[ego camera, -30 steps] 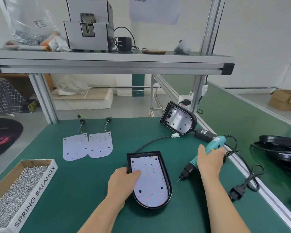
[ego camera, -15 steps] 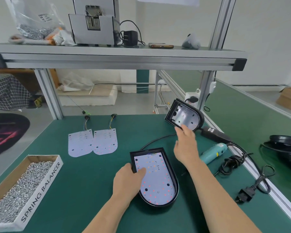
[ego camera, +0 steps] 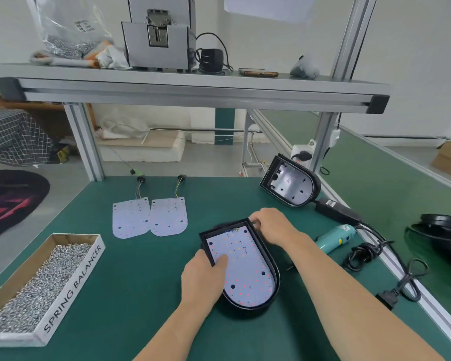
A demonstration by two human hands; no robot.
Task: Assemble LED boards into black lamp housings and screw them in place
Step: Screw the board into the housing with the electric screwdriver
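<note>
The right hand (ego camera: 274, 225) curls its fingers over the far right corner of the housing (ego camera: 245, 310); whether they pinch anything I cannot tell. The left hand (ego camera: 203, 277) grips the left rim, thumb on the board (ego camera: 245, 269), its fingers hidden beneath. The housing lies mid-counter (ego camera: 141, 282), long axis from 11 to 5 o'clock, rounded end at 5. The right forearm covers the tip of the screwdriver (ego camera: 336, 237) at 3 o'clock. A second housing (ego camera: 289, 183) stands tilted at 1 o'clock.
</note>
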